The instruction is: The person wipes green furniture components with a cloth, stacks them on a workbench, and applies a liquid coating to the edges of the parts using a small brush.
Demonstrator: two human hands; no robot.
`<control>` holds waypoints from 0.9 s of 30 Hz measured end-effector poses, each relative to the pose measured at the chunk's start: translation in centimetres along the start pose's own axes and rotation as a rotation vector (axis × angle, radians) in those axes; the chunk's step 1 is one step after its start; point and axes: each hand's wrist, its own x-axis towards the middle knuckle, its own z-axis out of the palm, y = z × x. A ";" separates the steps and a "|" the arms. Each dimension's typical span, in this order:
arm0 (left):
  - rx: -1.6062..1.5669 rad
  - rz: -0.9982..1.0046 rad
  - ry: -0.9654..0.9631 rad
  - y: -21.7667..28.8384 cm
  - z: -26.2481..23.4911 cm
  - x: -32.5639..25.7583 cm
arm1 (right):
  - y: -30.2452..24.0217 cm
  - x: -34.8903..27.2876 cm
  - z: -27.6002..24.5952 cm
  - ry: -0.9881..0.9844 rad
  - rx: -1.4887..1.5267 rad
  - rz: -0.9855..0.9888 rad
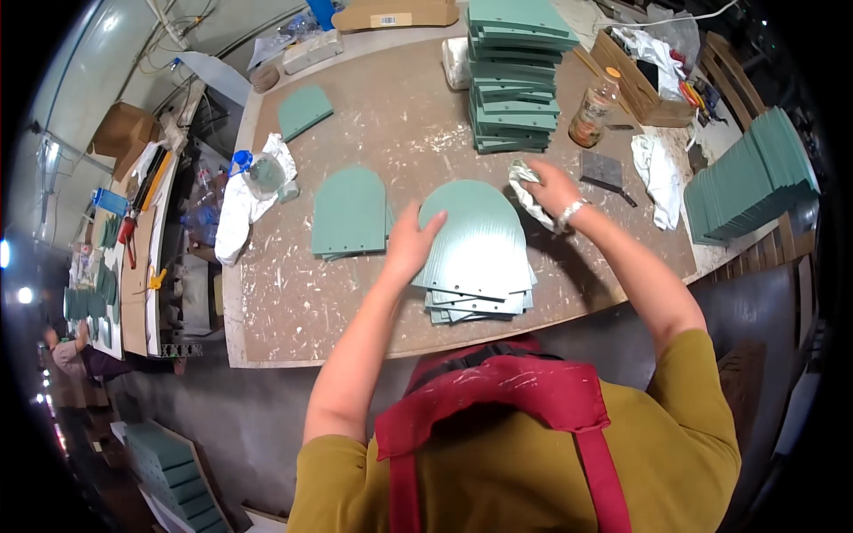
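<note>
In the head view, the top green arched panel (pixel 475 244) lies on a pile (pixel 480 312) near the surface's (pixel 280 306) six-o'clock edge, long axis twelve-to-six. The left grip (pixel 412 246), nearer, touches it at nine o'clock; its closure I cannot tell. At two o'clock the right grip (pixel 553 192) clutches white cloth (pixel 531 202).

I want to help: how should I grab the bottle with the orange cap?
Probably grip the bottle around its rounded body below the cap, from the near side: it looks upright, with the green stack on its left and the wooden box on its right.
</note>
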 end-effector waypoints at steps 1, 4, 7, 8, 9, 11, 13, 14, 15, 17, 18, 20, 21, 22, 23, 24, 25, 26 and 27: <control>0.001 -0.008 0.001 -0.3 -0.7 0.0 | -0.3 -0.9 -0.5 -0.037 0.129 0.034; -0.376 -0.151 -0.009 1.8 -2.7 0.6 | -1.3 -3.0 -2.7 -0.006 0.431 0.119; -0.722 -0.205 0.062 4.8 -5.5 0.0 | -3.0 -3.7 -5.2 0.179 0.629 0.080; -0.789 -0.211 0.099 3.0 -5.9 0.5 | -4.7 -4.0 -5.8 0.225 0.659 0.022; -0.778 -0.194 0.111 2.2 -6.1 0.5 | -6.7 -4.4 -6.4 0.277 0.687 -0.036; -1.597 0.020 -0.501 1.7 -6.1 -0.7 | -11.4 -5.8 -7.1 0.360 0.522 -0.338; -1.942 -0.083 -0.649 2.4 -3.9 -0.6 | -16.0 -6.9 -6.3 0.367 0.315 -0.698; -1.869 -0.070 -0.560 3.5 -3.0 -1.0 | -18.0 -7.8 -5.6 0.346 0.250 -0.833; -1.789 -0.059 -0.474 4.8 -2.2 -1.5 | -20.0 -8.4 -5.1 0.324 0.178 -0.966; -1.460 0.071 -0.228 6.4 -0.5 -2.7 | -22.7 -8.0 -3.5 0.117 0.068 -1.096; -1.121 0.182 0.010 6.7 1.1 -3.1 | -23.4 -6.8 -2.2 0.108 0.033 -0.980; -1.057 0.166 0.087 7.1 1.7 -4.0 | -23.4 -3.0 -2.1 0.167 0.030 -0.763; -1.087 0.127 0.079 6.7 1.6 -4.7 | -22.1 -0.2 -2.1 0.249 0.052 -0.657; -1.186 0.052 0.011 6.0 1.5 -4.9 | -20.4 1.7 -2.2 0.220 -0.006 -0.537; -1.286 -0.032 -0.054 5.2 1.2 -5.2 | -19.3 1.8 -1.9 0.140 0.009 -0.450; -1.362 -0.103 -0.103 4.5 0.7 -5.8 | -20.1 0.9 -1.7 0.177 0.049 -0.488; -1.435 -0.176 -0.149 3.8 1.0 -6.6 | -20.6 -1.1 -1.2 0.203 0.081 -0.518; -1.472 -0.222 -0.182 3.2 1.1 -6.7 | -21.5 -2.3 -0.6 0.244 0.128 -0.593; -1.494 -0.257 -0.202 2.7 0.9 -6.5 | -22.3 -3.5 -0.7 0.220 0.143 -0.659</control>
